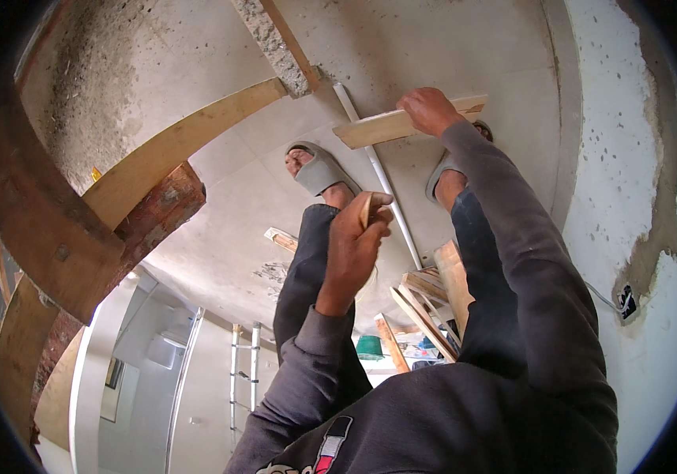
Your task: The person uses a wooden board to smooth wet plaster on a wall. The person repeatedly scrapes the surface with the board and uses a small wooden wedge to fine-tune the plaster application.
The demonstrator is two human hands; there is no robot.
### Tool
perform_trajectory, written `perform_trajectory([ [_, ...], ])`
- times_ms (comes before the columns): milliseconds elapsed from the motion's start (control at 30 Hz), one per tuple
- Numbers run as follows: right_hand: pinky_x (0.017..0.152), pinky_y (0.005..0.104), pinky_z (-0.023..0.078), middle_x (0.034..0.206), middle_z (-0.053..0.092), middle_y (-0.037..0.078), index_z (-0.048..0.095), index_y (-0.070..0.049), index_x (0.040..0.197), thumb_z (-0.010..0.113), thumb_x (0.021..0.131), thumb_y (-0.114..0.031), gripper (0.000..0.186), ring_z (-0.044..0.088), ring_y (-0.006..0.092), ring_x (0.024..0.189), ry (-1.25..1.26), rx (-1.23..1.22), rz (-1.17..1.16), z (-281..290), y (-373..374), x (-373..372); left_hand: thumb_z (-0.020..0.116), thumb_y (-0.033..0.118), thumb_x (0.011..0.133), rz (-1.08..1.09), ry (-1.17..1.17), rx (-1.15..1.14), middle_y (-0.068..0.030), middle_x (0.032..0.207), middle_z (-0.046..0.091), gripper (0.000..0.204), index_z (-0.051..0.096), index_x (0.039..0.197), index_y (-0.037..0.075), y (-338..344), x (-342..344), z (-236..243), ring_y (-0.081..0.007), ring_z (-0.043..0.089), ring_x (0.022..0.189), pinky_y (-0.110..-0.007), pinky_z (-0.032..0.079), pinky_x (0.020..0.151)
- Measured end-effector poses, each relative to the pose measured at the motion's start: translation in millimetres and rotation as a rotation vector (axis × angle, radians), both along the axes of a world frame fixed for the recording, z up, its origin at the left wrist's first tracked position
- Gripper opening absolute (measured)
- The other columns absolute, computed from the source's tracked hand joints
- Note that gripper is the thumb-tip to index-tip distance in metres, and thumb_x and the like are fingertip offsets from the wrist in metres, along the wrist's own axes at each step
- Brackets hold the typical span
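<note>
A pale, dusty floor [504, 71] fills most of the view, its edges bent by the lens, with a patched white wall [603, 158] to the right, an open electrical box [628, 304] low in it, and wooden planks [188, 138] crossing on the left. A slim white strip [392, 189] runs along the floor between the person's slippered feet.

The right hand [431, 112] is out over that floor with its fingers clamped on the upper edge of a flat, pale wooden board [374, 129]. The board crosses the line of the strip near its far end; whether it touches it is hard to judge from above. The left hand [352, 253] is nearer the body, its fingers curled and closed about a small tan piece [366, 212], too little exposed to identify. Behind, between the legs, is a stack of wood offcuts [425, 300].

The step in hand looks like handling and positioning the board. Any further move of it calls for a firm right-hand grip, the board kept level, and its ends clear of the feet.
</note>
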State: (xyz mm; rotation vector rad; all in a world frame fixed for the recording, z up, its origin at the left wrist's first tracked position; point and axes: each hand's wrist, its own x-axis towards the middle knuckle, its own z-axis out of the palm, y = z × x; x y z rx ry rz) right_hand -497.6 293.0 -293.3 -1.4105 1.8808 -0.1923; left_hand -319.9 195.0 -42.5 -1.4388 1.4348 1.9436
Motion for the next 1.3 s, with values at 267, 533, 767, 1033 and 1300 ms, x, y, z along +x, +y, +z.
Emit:
perform_trajectory([
  [267,0.082,0.0417,0.051,0.095,0.069,0.01,0.069,-0.009,0.096,0.058,0.079,-0.006,0.021,0.065,0.0279,0.092,0.169,0.047,-0.128,27,31,-44,0.054,0.012,0.094,-0.015,0.016,0.0,-0.005,0.089,0.064,0.018,0.06,0.107,0.001,-15,5,-1,-0.0099,0.06,0.075,-0.024,0.047,0.064],
  [533,0.08,0.0438,0.051,0.092,0.069,0.012,0.071,-0.01,0.097,0.058,0.075,-0.004,0.026,0.065,0.0317,0.087,0.164,-0.102,-0.177,14,19,-24,0.048,0.003,0.088,-0.051,0.111,0.084,-0.006,0.091,0.065,0.028,0.06,0.114,0.002,4,-8,-4,-0.0098,0.061,0.075,-0.023,0.047,0.064],
  [767,0.078,0.0424,0.052,0.087,0.068,0.01,0.069,-0.01,0.083,0.057,0.081,-0.012,0.013,0.066,0.0289,0.089,0.06,-0.009,0.081,28,-11,43,0.05,0.002,0.086,-0.096,-0.023,0.052,-0.0053,0.09,0.066,0.029,0.06,0.113,0.002,-7,19,-5,-0.0097,0.061,0.075,-0.023,0.047,0.064],
  [1033,0.076,0.0378,0.053,0.089,0.069,0.007,0.07,-0.012,0.086,0.056,0.084,-0.016,0.014,0.067,0.0234,0.088,0.203,0.066,0.128,-4,4,46,0.056,0.017,0.096,-0.069,-0.016,-0.016,-0.0065,0.088,0.066,0.024,0.062,0.112,0.001,-21,4,1,-0.011,0.061,0.075,-0.024,0.047,0.064],
  [1300,0.083,0.0424,0.05,0.098,0.067,0.012,0.068,-0.012,0.103,0.055,0.082,-0.006,0.026,0.064,0.0295,0.093,0.387,-0.261,-0.117,-4,-41,-83,0.057,0.02,0.097,-0.033,-0.037,0.015,-0.007,0.09,0.066,0.026,0.061,0.113,0.001,-28,12,-1,-0.0113,0.061,0.076,-0.025,0.048,0.065],
])
